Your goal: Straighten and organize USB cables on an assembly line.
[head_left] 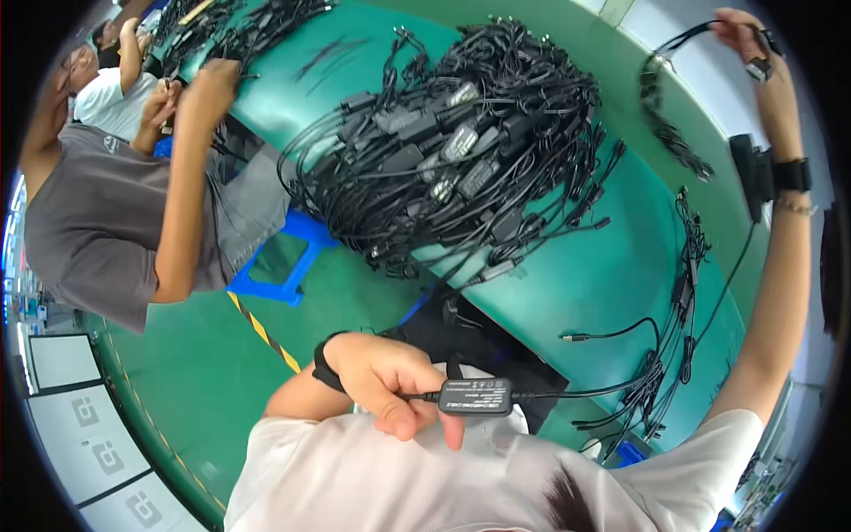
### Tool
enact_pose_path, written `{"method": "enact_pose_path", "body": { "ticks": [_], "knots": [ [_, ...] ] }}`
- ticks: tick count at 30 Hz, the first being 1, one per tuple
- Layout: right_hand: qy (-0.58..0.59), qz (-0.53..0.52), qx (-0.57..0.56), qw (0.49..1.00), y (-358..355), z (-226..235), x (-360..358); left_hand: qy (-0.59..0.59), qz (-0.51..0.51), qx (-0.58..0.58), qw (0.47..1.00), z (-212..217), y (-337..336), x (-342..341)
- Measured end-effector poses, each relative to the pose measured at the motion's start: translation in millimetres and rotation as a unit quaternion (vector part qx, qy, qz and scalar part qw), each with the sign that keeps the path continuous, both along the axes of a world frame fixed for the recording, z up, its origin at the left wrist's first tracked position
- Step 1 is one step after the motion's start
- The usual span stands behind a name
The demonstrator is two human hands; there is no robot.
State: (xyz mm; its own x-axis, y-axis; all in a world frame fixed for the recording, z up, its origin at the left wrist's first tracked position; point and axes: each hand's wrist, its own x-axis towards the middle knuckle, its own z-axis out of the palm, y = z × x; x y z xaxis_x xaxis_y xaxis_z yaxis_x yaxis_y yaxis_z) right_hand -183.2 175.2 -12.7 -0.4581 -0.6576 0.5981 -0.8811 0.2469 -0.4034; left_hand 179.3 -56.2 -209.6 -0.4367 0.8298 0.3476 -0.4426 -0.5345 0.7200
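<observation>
My left hand [386, 377] is closed in front of my chest, pinching a black cable beside its flat rectangular in-line box [476, 397], which has white print facing up. From the box's other end the cable runs right to a loose group of black cables [656, 381] at the table's near right edge. My right hand [743, 37] is raised at the far upper right, its fingers closed on a bundle of black cables [660, 106]. The bundle bends away from the hand and hangs toward the table edge. A black strapped device [752, 177] sits on my right wrist.
A large tangled heap of black cables with in-line boxes [461, 151] covers the middle of the green table [638, 230]. At the left, a person in a grey shirt [106, 213] works beside a blue stool [292, 266]. Other people are farther back. Yellow-black tape [264, 332] marks the floor.
</observation>
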Motion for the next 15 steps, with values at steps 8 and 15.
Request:
{"method": "enact_pose_path", "body": {
  "ticks": [8, 15],
  "knots": [
    [0.22, 0.122, 0.089, 0.964, -130.1, -43.8, 195.4, 0.022, 0.112, -0.002, 0.993, 15.1, -10.3, 42.0],
    [0.175, 0.201, 0.12, 0.956, -174.5, -104.2, 263.4, 0.022, 0.119, -0.073, 0.99, 25.1, 6.6, 67.3]
  ]
}}
